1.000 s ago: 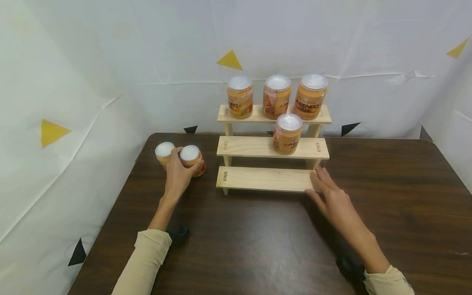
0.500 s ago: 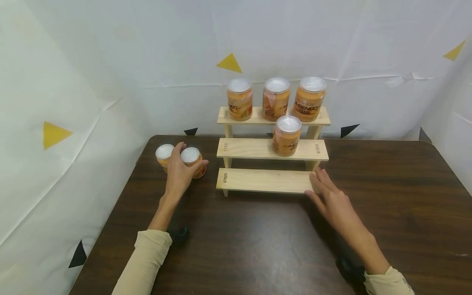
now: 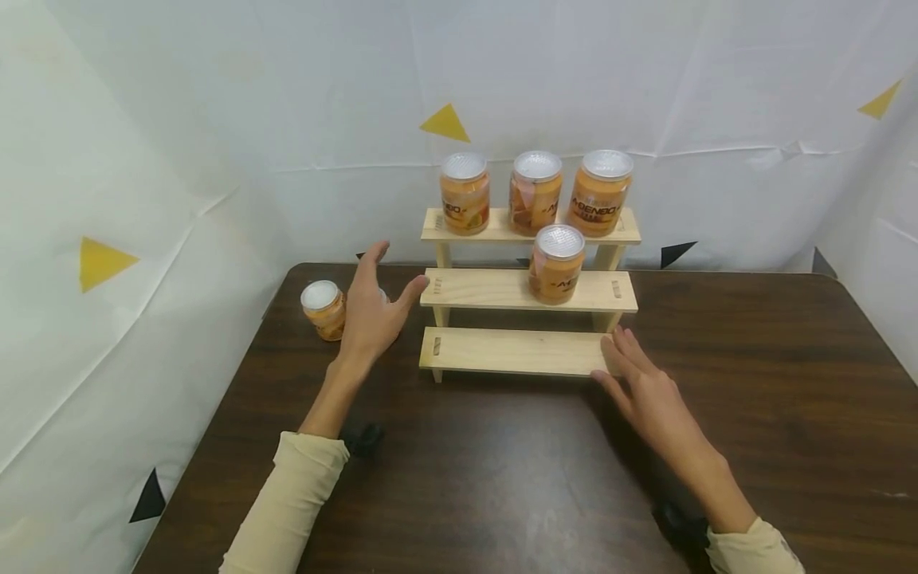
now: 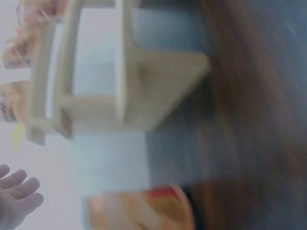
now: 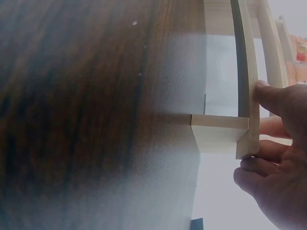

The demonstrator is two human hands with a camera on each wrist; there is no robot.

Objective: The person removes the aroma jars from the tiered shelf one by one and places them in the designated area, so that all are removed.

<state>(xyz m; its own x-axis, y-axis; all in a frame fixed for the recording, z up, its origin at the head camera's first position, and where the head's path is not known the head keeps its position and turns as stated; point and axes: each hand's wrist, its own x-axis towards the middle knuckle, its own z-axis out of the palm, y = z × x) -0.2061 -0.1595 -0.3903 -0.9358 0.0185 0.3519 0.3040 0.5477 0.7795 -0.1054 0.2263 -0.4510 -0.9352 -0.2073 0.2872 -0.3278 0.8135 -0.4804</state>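
In the head view my left hand (image 3: 373,315) is spread wide in the air above a fruit can (image 3: 383,296), which it mostly hides. The left wrist view shows the orange side of that fruit can (image 4: 139,211), blurred, with my fingertips (image 4: 26,189) apart from it. A second fruit can (image 3: 326,311) stands upright to its left. At the right end of a three-step wooden stand (image 3: 516,351), my right hand (image 3: 649,399) rests on the lowest board, fingers fairly straight. In the right wrist view the thumb (image 5: 268,96) touches that board's front edge.
Three fruit cans stand on the top step, one of them an orange fruit can (image 3: 534,195) in the middle. A single fruit can (image 3: 556,267) stands on the middle step. White cloth (image 3: 344,104) surrounds the dark wooden table (image 3: 502,478) behind and at the sides.
My left hand has spread its fingers from around the right-hand can and moved up and to the right, leaving the can standing. My right hand has stayed at the stand.
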